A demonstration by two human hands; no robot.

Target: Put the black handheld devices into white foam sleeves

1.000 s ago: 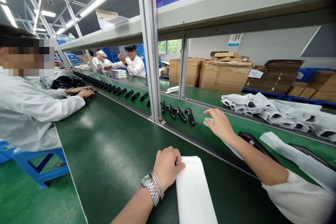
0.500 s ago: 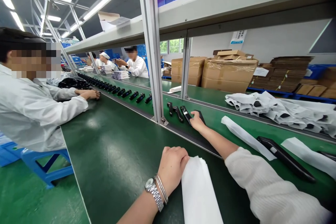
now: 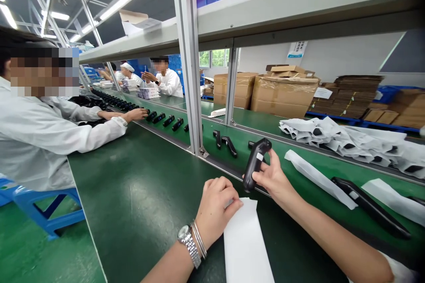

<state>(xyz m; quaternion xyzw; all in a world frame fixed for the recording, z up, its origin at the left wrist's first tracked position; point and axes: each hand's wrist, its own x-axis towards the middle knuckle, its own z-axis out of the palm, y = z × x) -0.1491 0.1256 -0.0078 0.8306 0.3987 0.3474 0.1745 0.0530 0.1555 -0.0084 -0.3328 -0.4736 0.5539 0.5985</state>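
Note:
My right hand (image 3: 272, 177) grips a black handle-shaped part (image 3: 255, 162), lifted off the green conveyor belt (image 3: 299, 159) and held just above the near table edge. My left hand (image 3: 215, 208) is closed on the top corner of a stack of white foam bags (image 3: 245, 243) lying on the green table (image 3: 139, 203). Two more black parts (image 3: 225, 142) lie on the belt by the metal post (image 3: 188, 62).
A white bag (image 3: 318, 178) and a long black part (image 3: 368, 207) lie on the belt to my right. A heap of bagged parts (image 3: 352, 143) sits further back. A co-worker in white (image 3: 43, 132) reaches to a row of black parts (image 3: 159, 118) at left. Cardboard boxes (image 3: 285, 93) stand behind.
My right hand reached out to the belt, took one black part from the row and brought it back toward the bags. The co-worker's hand moved out to the belt.

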